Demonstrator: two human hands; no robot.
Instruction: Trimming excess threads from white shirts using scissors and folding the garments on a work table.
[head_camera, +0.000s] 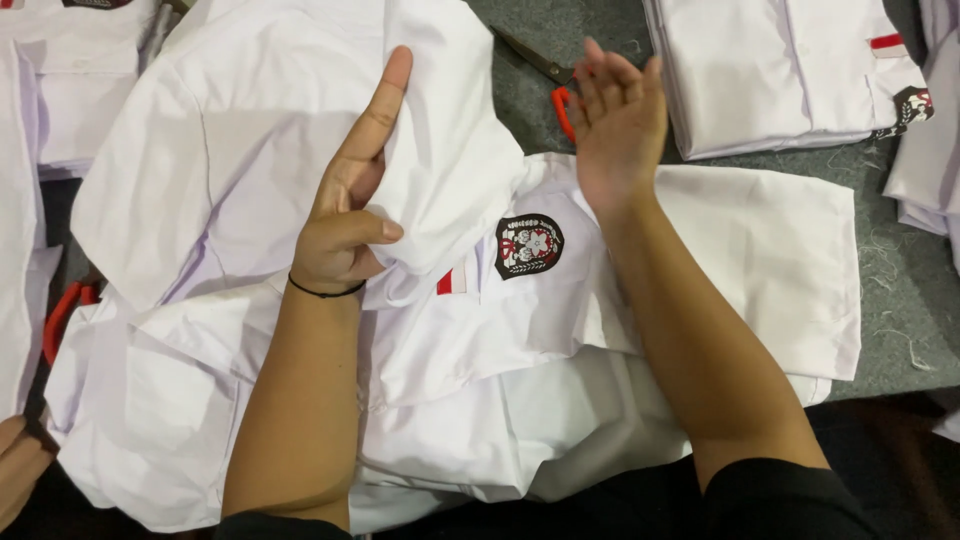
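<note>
White shirt (300, 180) lying on the grey surface (900, 300), mid-fold. The left hand (345, 215) pinches a fold of its cloth between thumb and curled fingers, index finger extended along the fabric. The right hand (620, 120) is open and flat, fingers together, holding nothing, just above the shirt's sleeve (760, 260). Judged step: one panel is being turned over; the next move calls for the open palm to press the cloth flat. Between the two hands sits a shield-shaped black badge (529, 245) with a small red tag (444, 283) beside it. Beyond the right hand lie red-handled scissors (560, 95) and a folded shirt stack (790, 70).
</note>
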